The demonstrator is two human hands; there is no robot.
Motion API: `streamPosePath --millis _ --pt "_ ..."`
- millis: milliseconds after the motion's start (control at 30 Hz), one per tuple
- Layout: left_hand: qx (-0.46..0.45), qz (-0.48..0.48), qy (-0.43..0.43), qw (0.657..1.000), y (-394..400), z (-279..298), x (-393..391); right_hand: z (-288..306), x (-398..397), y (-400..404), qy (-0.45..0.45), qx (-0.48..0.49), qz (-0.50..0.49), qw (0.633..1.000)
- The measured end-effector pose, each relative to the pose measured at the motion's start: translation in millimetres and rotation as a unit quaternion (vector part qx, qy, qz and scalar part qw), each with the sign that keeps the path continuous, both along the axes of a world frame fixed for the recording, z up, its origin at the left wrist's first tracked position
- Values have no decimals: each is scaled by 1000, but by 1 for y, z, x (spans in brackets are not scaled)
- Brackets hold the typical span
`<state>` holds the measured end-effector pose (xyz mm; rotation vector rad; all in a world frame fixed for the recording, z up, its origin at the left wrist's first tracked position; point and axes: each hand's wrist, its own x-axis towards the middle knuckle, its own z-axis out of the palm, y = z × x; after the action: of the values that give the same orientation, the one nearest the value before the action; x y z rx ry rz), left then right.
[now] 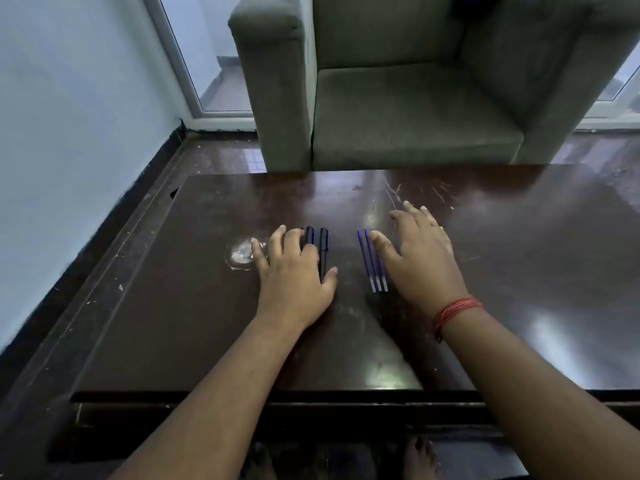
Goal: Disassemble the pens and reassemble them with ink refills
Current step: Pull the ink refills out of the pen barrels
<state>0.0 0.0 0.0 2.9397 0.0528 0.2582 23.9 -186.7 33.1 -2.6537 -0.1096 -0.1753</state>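
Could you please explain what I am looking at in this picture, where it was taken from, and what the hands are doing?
There is no machine here. The single picture comes from a wide-angle camera worn on a person's head, looking forward and down at their own bare hands over a dark wooden table.

The left hand lies flat, partly covering some black pens. The right hand, with a red thread at the wrist, lies flat beside blue ink refills, three by their tips. Neither hand grips anything.

A grey armchair stands behind the table, and the person's bare feet show below its near edge.
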Motion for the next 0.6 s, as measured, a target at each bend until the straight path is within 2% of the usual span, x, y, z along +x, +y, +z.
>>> streamPosePath --millis 133,467,600 --pt "40 19 -17 999 -2 1 1 -2 -3 -2 0 -9 8 1000" --pt "33 42 -21 998 -14 6 0 -2 -3 1 1 4 16 1000" --pt "29 36 -91 995 -12 13 -1 0 -2 -2 -5 51 10 999"
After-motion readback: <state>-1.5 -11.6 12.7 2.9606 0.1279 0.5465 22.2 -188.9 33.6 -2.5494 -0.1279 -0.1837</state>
